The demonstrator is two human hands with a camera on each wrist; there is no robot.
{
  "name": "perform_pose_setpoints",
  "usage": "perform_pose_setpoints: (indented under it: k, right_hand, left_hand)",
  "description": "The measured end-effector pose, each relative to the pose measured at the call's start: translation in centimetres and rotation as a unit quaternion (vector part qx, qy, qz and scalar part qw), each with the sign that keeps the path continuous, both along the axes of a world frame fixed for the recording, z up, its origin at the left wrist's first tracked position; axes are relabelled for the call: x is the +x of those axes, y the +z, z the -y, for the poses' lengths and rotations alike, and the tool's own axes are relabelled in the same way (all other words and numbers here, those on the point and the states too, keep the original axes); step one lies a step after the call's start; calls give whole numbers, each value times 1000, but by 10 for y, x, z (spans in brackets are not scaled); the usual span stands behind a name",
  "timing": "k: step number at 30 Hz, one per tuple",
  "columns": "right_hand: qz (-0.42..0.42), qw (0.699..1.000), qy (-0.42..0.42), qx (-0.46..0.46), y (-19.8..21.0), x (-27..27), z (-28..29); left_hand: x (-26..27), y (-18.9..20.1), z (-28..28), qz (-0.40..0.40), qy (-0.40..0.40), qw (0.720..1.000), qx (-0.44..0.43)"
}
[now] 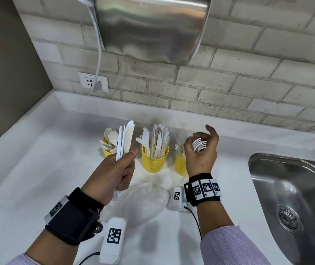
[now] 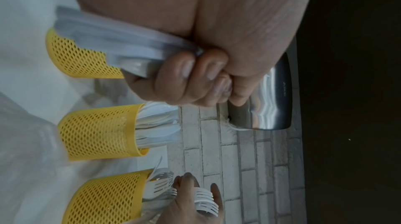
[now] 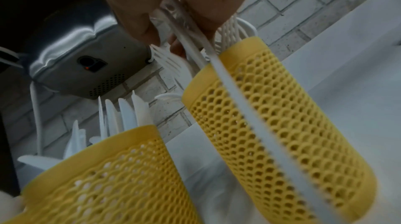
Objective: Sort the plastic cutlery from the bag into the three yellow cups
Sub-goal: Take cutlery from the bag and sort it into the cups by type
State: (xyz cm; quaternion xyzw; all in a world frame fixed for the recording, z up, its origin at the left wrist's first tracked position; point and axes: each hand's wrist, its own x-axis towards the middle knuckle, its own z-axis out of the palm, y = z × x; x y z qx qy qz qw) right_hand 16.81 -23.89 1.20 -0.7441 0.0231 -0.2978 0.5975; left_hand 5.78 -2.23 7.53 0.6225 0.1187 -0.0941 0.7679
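Note:
Three yellow mesh cups stand in a row on the white counter: the left cup [image 1: 106,151] holds spoons, the middle cup [image 1: 154,159] holds knives, the right cup [image 1: 180,165] holds forks. My left hand [image 1: 114,173] grips a bundle of white knives [image 1: 125,138] upright, in front of the left cup. My right hand [image 1: 200,152] holds a bunch of white forks [image 1: 198,145] above the right cup [image 3: 282,133], their handles [image 3: 238,100] hanging down past its front. The clear plastic bag [image 1: 143,199] lies flat on the counter between my wrists.
A steel sink [image 1: 294,199] sits at the right. A steel hand dryer [image 1: 151,29] hangs on the brick wall above the cups, its cord running to a wall socket [image 1: 93,82]. A dark wall closes the left side.

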Motion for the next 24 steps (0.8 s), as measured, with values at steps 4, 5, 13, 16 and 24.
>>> perform_pose_setpoints:
  k: [4, 5, 13, 16, 24]
  right_hand:
    - [35, 997, -25, -60, 0, 4, 3]
    - [25, 998, -20, -55, -1, 5, 5]
    - [-1, 997, -3, 79, 15, 6, 16]
    - [8, 991, -2, 133, 22, 6, 21]
    - [31, 943, -2, 330, 52, 6, 28]
  left_hand:
    - [0, -2, 0, 0, -3, 1000, -3]
    - [-1, -3, 0, 0, -4, 1000, -2]
    - [-2, -5, 0, 4, -11, 1000, 9]
    - [-3, -6, 2, 3, -15, 1000, 10]
    - [-4, -4, 7, 3, -16, 1000, 18]
